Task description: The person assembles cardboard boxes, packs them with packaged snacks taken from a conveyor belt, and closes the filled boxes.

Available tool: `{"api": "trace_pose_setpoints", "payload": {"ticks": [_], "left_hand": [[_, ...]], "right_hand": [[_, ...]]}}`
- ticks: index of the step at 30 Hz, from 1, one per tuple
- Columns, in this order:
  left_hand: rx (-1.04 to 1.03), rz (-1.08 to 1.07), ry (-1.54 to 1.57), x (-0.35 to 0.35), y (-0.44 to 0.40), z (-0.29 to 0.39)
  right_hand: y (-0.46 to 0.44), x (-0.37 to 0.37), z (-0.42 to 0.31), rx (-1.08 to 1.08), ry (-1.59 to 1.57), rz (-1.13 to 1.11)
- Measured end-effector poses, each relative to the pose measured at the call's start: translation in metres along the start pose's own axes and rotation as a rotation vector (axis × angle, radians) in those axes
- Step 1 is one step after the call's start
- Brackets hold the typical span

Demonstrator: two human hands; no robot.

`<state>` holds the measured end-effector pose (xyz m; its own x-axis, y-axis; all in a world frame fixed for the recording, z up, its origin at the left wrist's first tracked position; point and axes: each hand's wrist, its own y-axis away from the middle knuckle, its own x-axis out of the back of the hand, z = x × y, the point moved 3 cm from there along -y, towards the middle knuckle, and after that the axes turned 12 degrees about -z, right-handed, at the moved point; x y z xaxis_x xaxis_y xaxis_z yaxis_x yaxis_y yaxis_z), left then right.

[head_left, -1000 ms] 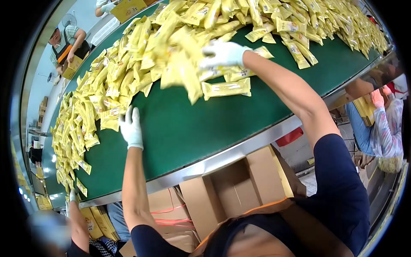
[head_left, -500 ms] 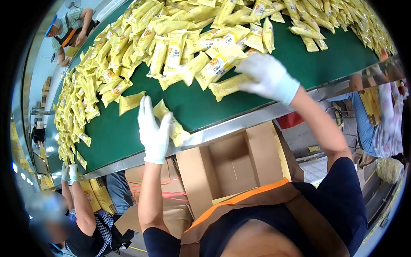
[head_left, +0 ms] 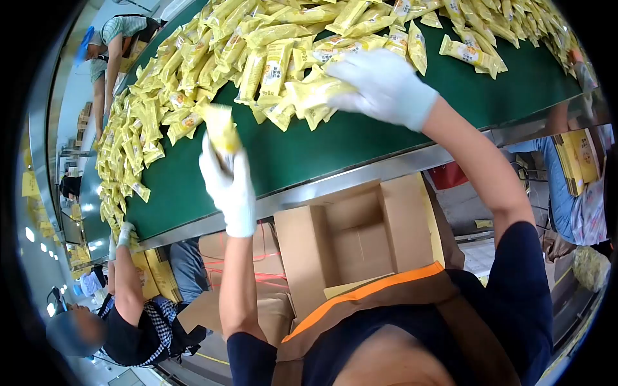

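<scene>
Shiny oblong packet (head_left: 222,128) now in left grip (head_left: 230,193)

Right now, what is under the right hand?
Yellow packets show at the edge of the right hand, over the green table. Whatever lies directly beneath the hand is covered, so I cannot tell how many packets are there.

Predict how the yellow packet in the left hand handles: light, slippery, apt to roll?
The yellow packet is likely light; the left hand alone holds it up. Probably somewhat slippery, as similar packets on the green surface look glossy and creased. Unlikely to roll far, given those packets' flat ends.
</scene>
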<state>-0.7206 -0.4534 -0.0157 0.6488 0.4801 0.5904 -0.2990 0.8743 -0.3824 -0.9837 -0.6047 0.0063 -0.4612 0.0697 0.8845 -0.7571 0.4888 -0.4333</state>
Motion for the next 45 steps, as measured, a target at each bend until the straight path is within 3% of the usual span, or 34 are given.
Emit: {"api": "trace_pose_setpoints", "payload": {"ticks": [1, 4, 6, 8, 10, 13, 16, 18, 19, 20, 22, 24, 25, 26, 28, 30, 32, 34, 36, 37, 40, 42, 45], "left_hand": [[-0.1, -0.092, -0.048, -0.011, -0.018, 0.022], [-0.246, -0.5, -0.391, -0.067, -0.062, 0.032], [0.021, -0.777, -0.615, -0.101, -0.07, 0.025], [-0.153, -0.671, -0.764, -0.107, -0.065, 0.025], [-0.164, -0.619, -0.587, -0.099, -0.055, 0.015], [-0.204, -0.614, -0.628, -0.059, -0.037, 0.019], [-0.015, -0.848, -0.941, -0.022, -0.02, -0.007], [-0.075, -0.793, -0.715, -0.015, -0.013, -0.022], [-0.111, -0.765, -0.606, -0.011, -0.013, -0.025], [-0.123, -0.754, -0.597, -0.013, -0.013, -0.023], [-0.171, -0.599, -0.589, -0.019, -0.008, -0.028], [-0.09, -0.598, -0.671, -0.025, -0.011, -0.024], [-0.05, -0.599, -0.713, -0.027, -0.011, -0.023], [-0.038, -0.596, -0.718, -0.029, -0.009, -0.021], [-0.01, -0.582, -0.732, -0.028, -0.006, -0.02], [-0.027, -0.639, -0.676, -0.025, -0.002, -0.016], [-0.122, -0.693, -0.616, -0.021, 0.003, -0.011], [-0.082, -0.756, -0.59, -0.019, 0.004, -0.01], [-0.067, -0.78, -0.6, -0.02, 0.006, -0.01], [-0.097, -0.752, -0.655, -0.02, 0.005, -0.004], [0.071, -0.936, -0.619, -0.023, -0.006, 0.011], [-0.012, -0.89, -0.523, -0.027, -0.017, 0.021], [-0.115, -0.839, -0.267, -0.055, -0.061, 0.044]], "right_hand": [[-0.012, -0.017, 0.006, 0.008, -0.003, -0.163], [-0.019, -0.041, -0.001, 0.044, 0.268, -0.231], [-0.004, -0.042, -0.013, 0.079, 0.2, -0.403], [0.027, -0.046, -0.022, 0.089, 0.166, -0.304], [0.042, -0.044, -0.024, -0.017, 0.107, -0.323], [0.055, -0.033, -0.025, -0.09, 0.041, -0.421], [0.067, -0.034, -0.027, -0.08, -0.041, -0.465], [0.061, -0.038, -0.02, -0.031, -0.136, -0.523], [0.049, -0.035, -0.016, -0.062, -0.217, -0.661], [0.035, -0.031, -0.011, -0.044, -0.226, -0.728], [0.006, -0.015, -0.001, -0.021, -0.296, -0.619], [-0.027, -0.022, 0.022, -0.012, -0.404, -0.669], [-0.04, -0.032, 0.03, -0.134, -0.321, -0.857], [-0.044, -0.034, 0.032, -0.066, -0.192, -0.931], [-0.039, -0.034, 0.029, -0.13, -0.302, -0.944], [-0.027, -0.033, 0.019, -0.135, -0.14, -1.051], [-0.002, -0.039, 0.006, 0.065, -0.014, -0.847], [0.016, -0.031, -0.01, 0.22, 0.08, -0.558], [0.029, -0.009, -0.03, 0.234, 0.034, -0.328], [0.039, -0.01, -0.033, 0.196, 0.011, -0.376], [0.064, -0.027, -0.024, 0.017, -0.061, -0.52], [0.066, -0.024, -0.017, -0.127, -0.116, -0.598], [0.068, -0.023, -0.011, -0.122, -0.065, -0.629]]}}
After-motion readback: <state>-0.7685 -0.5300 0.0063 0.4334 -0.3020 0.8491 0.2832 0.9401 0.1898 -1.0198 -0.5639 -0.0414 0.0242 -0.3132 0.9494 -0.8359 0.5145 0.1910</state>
